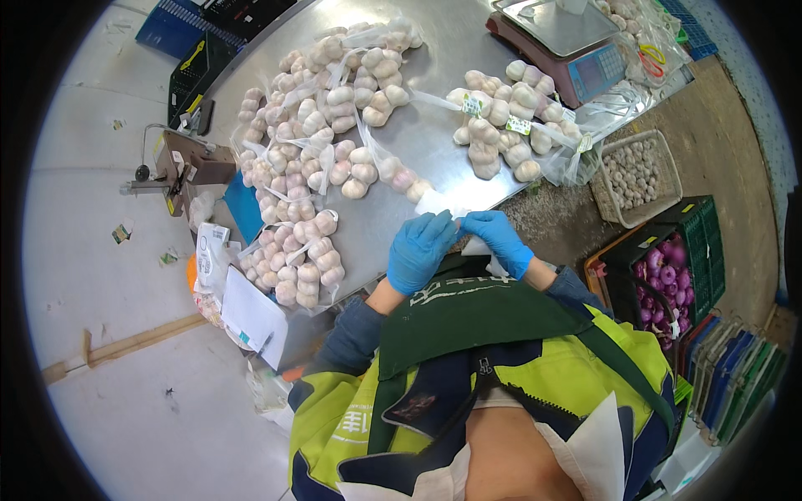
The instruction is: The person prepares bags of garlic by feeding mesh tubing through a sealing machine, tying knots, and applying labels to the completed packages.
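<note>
Both hands wear blue gloves and meet at the near edge of the steel table (432,150). My left hand (421,250) and my right hand (498,241) have their fingertips together on a small white piece, perhaps paper or film (442,203); its exact nature is unclear. Just beyond the fingers lies a net bag of garlic bulbs (404,178) in a row. A large pile of netted garlic (313,113) covers the table's left part. More netted garlic with green-and-white tags (501,119) lies at the right. White material (492,253) hangs below my right hand.
A weighing scale (564,50) stands at the back right, with scissors (651,59) beside it. A brown bench device (188,163) and a clipboard with paper (254,313) are at the left. On the right are a basket of garlic (670,181) and a crate of red onions (667,275).
</note>
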`<state>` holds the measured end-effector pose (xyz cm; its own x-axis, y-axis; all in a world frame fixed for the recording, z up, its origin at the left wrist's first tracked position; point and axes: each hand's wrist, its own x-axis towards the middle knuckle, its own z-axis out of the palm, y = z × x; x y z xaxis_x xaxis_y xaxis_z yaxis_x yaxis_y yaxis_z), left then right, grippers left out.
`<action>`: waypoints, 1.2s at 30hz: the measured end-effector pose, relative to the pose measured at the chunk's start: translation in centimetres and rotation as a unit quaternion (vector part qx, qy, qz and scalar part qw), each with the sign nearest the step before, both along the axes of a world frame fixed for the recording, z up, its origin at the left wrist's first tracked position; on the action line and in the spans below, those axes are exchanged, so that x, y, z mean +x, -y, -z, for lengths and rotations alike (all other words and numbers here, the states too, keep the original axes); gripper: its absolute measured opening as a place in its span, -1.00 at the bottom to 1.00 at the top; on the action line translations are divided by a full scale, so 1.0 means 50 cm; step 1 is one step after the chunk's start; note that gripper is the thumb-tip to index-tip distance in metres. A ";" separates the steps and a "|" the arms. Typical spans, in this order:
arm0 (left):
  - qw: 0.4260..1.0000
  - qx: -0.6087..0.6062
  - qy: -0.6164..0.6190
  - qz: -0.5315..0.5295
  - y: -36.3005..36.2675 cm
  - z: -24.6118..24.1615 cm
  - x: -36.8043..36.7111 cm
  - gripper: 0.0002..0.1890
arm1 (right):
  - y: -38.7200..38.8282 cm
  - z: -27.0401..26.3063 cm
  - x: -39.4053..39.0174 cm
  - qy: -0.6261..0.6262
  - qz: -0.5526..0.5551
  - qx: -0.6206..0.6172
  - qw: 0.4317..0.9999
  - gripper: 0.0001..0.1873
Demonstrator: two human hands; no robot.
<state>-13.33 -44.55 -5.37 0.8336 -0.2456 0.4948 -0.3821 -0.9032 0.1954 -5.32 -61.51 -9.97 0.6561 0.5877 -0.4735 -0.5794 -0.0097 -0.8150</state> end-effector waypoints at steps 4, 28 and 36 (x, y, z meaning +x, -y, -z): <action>0.986 -0.082 -0.072 -0.122 -0.062 0.003 0.036 -0.53 | 0.016 0.011 0.042 -0.008 0.089 -0.012 0.996 -0.82; 0.704 -0.576 -0.263 -0.321 -0.099 0.258 0.064 -0.63 | -0.081 0.129 0.099 0.279 -0.160 -0.285 0.903 -0.67; 0.505 -0.738 -0.272 -0.355 -0.121 0.306 0.073 -0.67 | -0.156 0.211 0.124 0.070 -0.116 -0.084 0.987 -0.75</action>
<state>-9.67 -38.52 -20.69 0.5637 0.5133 -0.6471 0.4083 0.5079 0.7585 0.87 -53.70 -20.54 0.5789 0.6506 -0.4915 -0.4268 -0.2718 -0.8625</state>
